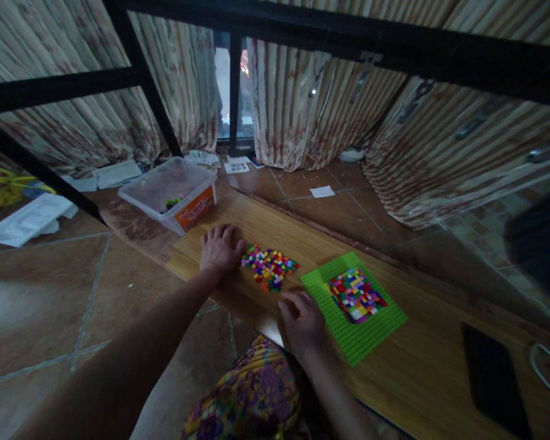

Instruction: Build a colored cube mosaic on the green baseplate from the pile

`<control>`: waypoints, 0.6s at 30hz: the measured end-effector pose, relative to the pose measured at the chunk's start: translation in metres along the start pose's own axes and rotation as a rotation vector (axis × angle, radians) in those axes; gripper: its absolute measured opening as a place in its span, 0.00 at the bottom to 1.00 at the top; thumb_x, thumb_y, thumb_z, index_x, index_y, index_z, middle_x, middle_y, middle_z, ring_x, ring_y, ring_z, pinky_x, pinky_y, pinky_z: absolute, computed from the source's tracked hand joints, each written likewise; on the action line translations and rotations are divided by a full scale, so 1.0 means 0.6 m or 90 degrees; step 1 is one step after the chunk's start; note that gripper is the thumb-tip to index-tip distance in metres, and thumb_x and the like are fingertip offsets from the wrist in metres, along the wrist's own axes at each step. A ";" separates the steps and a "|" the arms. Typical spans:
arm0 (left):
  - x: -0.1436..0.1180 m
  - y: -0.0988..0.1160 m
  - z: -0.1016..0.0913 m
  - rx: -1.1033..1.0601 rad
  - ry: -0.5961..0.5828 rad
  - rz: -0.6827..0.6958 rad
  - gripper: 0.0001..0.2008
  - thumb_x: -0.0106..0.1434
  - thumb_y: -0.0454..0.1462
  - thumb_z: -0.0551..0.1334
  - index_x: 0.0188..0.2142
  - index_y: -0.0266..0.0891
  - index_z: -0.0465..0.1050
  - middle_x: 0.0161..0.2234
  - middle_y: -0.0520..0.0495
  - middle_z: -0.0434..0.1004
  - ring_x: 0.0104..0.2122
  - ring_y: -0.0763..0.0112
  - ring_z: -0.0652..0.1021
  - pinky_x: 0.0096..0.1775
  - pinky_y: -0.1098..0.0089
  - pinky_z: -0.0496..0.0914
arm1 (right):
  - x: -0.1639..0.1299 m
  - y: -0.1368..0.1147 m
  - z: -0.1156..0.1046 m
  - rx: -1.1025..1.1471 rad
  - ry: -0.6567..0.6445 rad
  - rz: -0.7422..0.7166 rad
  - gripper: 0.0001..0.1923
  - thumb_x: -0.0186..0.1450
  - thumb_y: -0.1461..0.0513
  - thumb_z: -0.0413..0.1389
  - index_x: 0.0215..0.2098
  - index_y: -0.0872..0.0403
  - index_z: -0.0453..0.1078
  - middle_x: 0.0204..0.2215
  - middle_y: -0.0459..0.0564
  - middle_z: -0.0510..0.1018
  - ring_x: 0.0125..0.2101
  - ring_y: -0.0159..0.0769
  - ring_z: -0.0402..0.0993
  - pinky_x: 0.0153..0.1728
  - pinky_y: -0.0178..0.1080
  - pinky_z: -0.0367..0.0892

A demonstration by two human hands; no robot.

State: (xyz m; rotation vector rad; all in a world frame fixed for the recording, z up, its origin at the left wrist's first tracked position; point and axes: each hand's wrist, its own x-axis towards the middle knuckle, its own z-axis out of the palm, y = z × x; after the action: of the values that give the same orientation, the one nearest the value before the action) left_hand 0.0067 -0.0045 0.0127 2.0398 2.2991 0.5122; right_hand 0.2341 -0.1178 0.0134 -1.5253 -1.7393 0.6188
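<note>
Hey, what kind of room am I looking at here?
Probably a room in a home, used as a floor-level play spot: striped curtains over a window, a brown tiled floor, and a low wooden board holding a green baseplate and loose coloured bricks.

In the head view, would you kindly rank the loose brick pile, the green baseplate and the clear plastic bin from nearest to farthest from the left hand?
From the left hand:
1. Loose brick pile, just to its right, at the fingertips.
2. Clear plastic bin, beyond it on the floor.
3. Green baseplate, farthest right on the board.
</note>
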 end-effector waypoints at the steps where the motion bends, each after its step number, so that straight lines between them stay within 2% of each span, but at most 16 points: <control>1: 0.000 0.000 0.000 -0.001 0.000 -0.001 0.27 0.65 0.50 0.51 0.58 0.39 0.66 0.59 0.38 0.65 0.57 0.49 0.65 0.57 0.51 0.56 | 0.005 0.002 0.009 -0.018 -0.001 -0.010 0.09 0.64 0.60 0.53 0.38 0.51 0.75 0.36 0.51 0.78 0.40 0.41 0.72 0.44 0.43 0.66; 5: 0.000 0.000 0.001 -0.009 -0.004 -0.005 0.27 0.65 0.50 0.52 0.58 0.40 0.66 0.59 0.39 0.65 0.57 0.49 0.64 0.57 0.51 0.56 | 0.025 0.003 0.024 -0.090 -0.024 -0.054 0.10 0.65 0.62 0.52 0.39 0.51 0.75 0.37 0.52 0.77 0.42 0.42 0.70 0.45 0.43 0.65; 12: 0.000 0.001 0.000 0.000 -0.001 -0.002 0.27 0.65 0.50 0.50 0.58 0.39 0.65 0.59 0.39 0.65 0.57 0.49 0.65 0.57 0.52 0.57 | 0.031 -0.002 0.026 -0.162 -0.061 -0.084 0.08 0.67 0.64 0.51 0.36 0.52 0.73 0.34 0.52 0.76 0.41 0.43 0.69 0.45 0.43 0.63; 15: 0.000 0.001 -0.001 0.005 0.000 0.002 0.27 0.66 0.50 0.50 0.58 0.39 0.65 0.59 0.40 0.66 0.57 0.49 0.65 0.57 0.52 0.57 | 0.021 0.004 0.019 -0.154 -0.048 -0.075 0.10 0.68 0.64 0.50 0.33 0.52 0.72 0.32 0.51 0.76 0.38 0.42 0.69 0.43 0.43 0.64; 18: 0.000 0.001 -0.001 0.010 0.006 0.005 0.28 0.66 0.51 0.49 0.58 0.39 0.65 0.59 0.40 0.66 0.57 0.49 0.65 0.56 0.52 0.58 | 0.003 0.008 -0.001 -0.117 -0.022 -0.053 0.10 0.68 0.63 0.49 0.38 0.52 0.73 0.34 0.51 0.76 0.38 0.41 0.70 0.42 0.43 0.65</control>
State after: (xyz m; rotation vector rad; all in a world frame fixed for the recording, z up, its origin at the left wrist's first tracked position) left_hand 0.0070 -0.0044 0.0135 2.0585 2.3086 0.5071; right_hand 0.2375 -0.1149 0.0103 -1.5647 -1.9194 0.4553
